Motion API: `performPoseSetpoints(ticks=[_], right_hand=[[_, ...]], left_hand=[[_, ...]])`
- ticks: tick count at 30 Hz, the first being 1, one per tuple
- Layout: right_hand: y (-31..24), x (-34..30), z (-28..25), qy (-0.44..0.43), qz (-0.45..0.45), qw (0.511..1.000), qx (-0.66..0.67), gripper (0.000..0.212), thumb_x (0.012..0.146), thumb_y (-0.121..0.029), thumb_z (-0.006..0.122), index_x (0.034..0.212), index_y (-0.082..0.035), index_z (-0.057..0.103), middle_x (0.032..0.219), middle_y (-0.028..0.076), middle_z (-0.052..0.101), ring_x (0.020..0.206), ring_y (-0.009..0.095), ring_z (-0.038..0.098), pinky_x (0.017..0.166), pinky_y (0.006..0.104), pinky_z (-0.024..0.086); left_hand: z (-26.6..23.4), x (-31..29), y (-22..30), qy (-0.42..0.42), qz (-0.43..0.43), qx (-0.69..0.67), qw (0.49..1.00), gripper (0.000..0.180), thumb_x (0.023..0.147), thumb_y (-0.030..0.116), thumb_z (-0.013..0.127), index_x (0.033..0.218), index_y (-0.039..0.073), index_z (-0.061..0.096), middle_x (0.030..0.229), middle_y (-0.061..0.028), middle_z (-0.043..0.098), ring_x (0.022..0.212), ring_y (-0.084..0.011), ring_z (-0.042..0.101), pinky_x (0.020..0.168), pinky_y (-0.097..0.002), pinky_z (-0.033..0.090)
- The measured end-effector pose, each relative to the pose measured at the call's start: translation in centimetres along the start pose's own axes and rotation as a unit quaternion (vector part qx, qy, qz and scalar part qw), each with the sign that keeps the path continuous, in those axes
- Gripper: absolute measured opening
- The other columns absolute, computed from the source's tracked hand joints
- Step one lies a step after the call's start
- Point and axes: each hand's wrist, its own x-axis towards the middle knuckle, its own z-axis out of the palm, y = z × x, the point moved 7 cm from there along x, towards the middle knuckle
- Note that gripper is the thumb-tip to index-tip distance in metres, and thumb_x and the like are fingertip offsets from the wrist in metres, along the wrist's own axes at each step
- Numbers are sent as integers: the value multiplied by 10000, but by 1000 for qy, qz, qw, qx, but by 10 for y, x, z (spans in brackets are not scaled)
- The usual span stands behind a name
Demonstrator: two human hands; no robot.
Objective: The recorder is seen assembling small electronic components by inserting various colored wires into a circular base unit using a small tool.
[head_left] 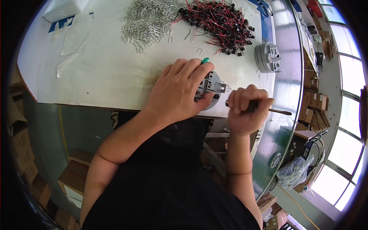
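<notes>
Your dark shirt fills the bottom of the view, w/ both forearms rising out of it to the bench edge; your left hand [180, 90] lies flat over a round grey part [210, 89], fingers spread and curled down around its rim, pinning it near the table's [107, 73] front edge so it can't turn; your right hand [245, 109] is fisted tight on a dark-handled tool [268, 110], prob. a screwdriver, shaft tip hidden behind the knuckles, angled toward the part's metal bracket; a small green piece [205, 60] pokes out past your left fingertips.

Stock sits at the back, within reach but off the work spot: bent metal clips [149, 19] heaped left, red-and-black wired components [218, 21] heaped right; a second round grey unit [267, 57] stands apart to the right, w/ a white label strip on top; blue tape patches [61, 23] mark the far-left corner; brown cartons [314, 105] stack along the right aisle; a clear plastic bag [293, 172] of small parts lies lower right.
</notes>
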Motion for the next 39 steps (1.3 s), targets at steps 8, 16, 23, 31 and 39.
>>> performPoseSetpoints(ticks=[8, 16, 23, 31, 39], right_hand=[[16, -1, 25, -3, -81, 996, 31, 584, 1168, -495, 371, 800, -54, 478, 604, 30, 433, 448, 116, 312, 461, 300, 317], [10, 15, 27, -7, -20, 1000, -11, 369, 1151, -254, 499, 902, 3, 587, 653, 48, 493, 485, 107, 383, 476, 280, 340], [0, 113, 45, -232, -108, 868, -425, 184, 903, -112, 785, 1086, -133, 789, 993, 69, 656, 767, 230, 669, 662, 353, 536], [29, 116, 67, -368, -83, 728, -572, 116, 897, -141, 780, 997, -92, 746, 1103, 120, 613, 852, 342, 712, 733, 441, 572], [-7, 87, 36, -178, 46, 905, -383, 148, 944, -46, 743, 1085, -29, 704, 941, 51, 687, 766, 153, 654, 714, 326, 527]], left_hand=[[0, -3, -1, -8, -9, -1, 1000, 638, 845, 296, 805, 1426, 158, 578, 1337, -100, 619, 1221, -318, 601, 1036, -452, 498], [-10, 2, -5, 56, 17, -36, 998, 528, 837, 223, 821, 1315, 103, 633, 1193, -106, 656, 1096, -310, 637, 943, -434, 528], [-49, -28, -32, 122, -13, -194, 973, 255, 905, 83, 794, 1122, 34, 671, 887, -80, 676, 786, -220, 657, 757, -344, 551], [-70, -65, -55, 166, -90, -216, 958, 149, 970, 60, 747, 1091, 17, 670, 880, -54, 700, 761, -151, 659, 715, -294, 546], [-57, -33, -28, 148, -10, -197, 969, 220, 925, 61, 789, 1106, 21, 671, 906, -61, 720, 769, -139, 686, 720, -290, 553]])
